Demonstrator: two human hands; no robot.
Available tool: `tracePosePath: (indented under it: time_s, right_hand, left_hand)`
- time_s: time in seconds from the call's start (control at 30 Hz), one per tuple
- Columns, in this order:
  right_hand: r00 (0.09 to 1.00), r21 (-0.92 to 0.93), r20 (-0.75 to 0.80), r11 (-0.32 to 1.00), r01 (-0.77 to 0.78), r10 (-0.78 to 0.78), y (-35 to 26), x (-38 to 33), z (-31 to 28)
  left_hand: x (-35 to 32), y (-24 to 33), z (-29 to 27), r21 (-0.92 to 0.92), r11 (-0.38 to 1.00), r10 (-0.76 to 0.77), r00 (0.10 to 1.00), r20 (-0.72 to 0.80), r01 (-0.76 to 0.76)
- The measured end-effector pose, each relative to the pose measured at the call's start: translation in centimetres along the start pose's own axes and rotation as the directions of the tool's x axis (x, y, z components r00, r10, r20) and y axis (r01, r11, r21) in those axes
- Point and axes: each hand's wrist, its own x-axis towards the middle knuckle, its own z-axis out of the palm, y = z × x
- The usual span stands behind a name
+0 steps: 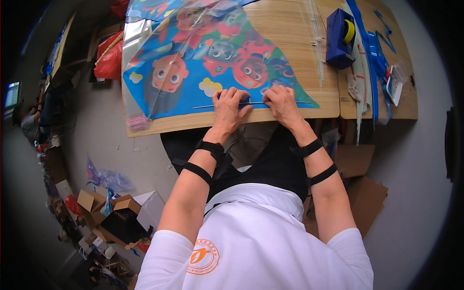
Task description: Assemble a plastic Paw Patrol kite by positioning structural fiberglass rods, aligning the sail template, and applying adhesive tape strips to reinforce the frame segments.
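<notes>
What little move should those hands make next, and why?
Perhaps slide the right hand outward along the rod while the left hand steadies it: both grip near its middle, so its ends stick out unheld over the printed sheet.

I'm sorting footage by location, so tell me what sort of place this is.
Probably a workshop: a wooden worktable bears a colourful printed sheet and a blue tape dispenser, and open cardboard boxes stand off to the left.
</notes>
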Motion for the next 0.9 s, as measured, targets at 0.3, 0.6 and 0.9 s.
tracePosePath:
  time_s: [0.3, 0.6, 0.9]
  right_hand:
    - [1.0, 0.085, 0.018, 0.996, -0.019, 0.018, -0.41, 0.15, -0.34]
    - [1.0, 0.061, 0.009, 0.998, 0.005, -0.005, -0.02, 0.34, -0.12]
    - [1.0, 0.06, 0.003, 0.998, 0.012, -0.012, -0.04, 0.33, -0.14]
  left_hand:
    - [0.1, -0.01, -0.86, -0.033, 0.998, -0.053, 0.996, 0.078, 0.055]
    - [0.02, -0.65, -0.58, -0.08, 0.997, 0.004, 0.999, 0.053, 0.0]
    - [0.17, -0.46, -0.36, -0.046, 0.999, -0.002, 0.999, 0.036, 0.003]
